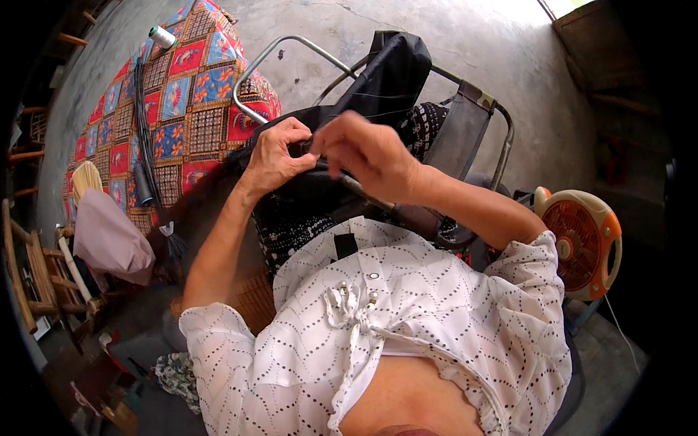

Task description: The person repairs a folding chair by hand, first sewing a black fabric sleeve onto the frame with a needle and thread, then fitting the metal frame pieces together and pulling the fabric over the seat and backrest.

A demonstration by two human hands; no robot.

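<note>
Near the middle, my left hand has thumb and fingers curled together at black fabric draped over a folding chair frame of bent metal tubes. My right hand, somewhat blurred, is closed with fingertips beside my left thumb; what it pinches is too small or hidden to make out. Thin dark strands cross the fabric just above my hands. A grey mesh panel in a metal frame lies right of them, and dark patterned cloth is beneath my forearms.
At left, a patchwork-print cloth bears a white thread spool, dark cords and a dark spool. A mauve cloth and wooden chairs are at far left. An orange-and-cream fan stands by my right elbow.
</note>
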